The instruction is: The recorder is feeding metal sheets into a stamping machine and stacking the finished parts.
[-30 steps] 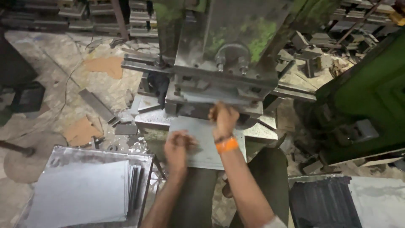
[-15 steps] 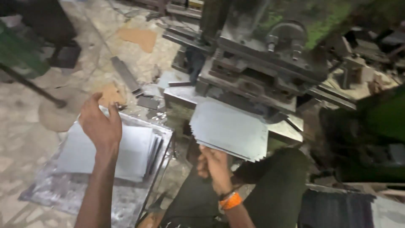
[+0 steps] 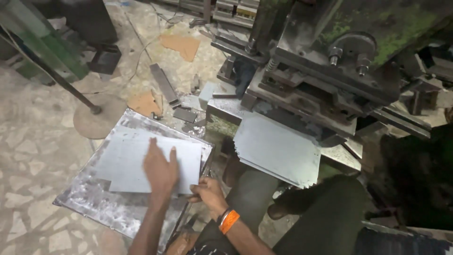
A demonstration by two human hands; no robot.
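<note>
Terrazzo floor, hands (image 3: 181,182) on grey sheets (image 3: 141,163)

I see a dim workshop lit softly from above; the sheet stack (image 3: 278,153) and tray (image 3: 94,203) catch a dull grey sheen. Deep shadow swallows the right side (detail lost there), my hands look slightly motion-blurred, and the edges bend a little

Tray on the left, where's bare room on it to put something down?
The tray is bare along its near-left edge, beside the sheets. The near-right corner is crowded by the left hand and right hand.
</note>
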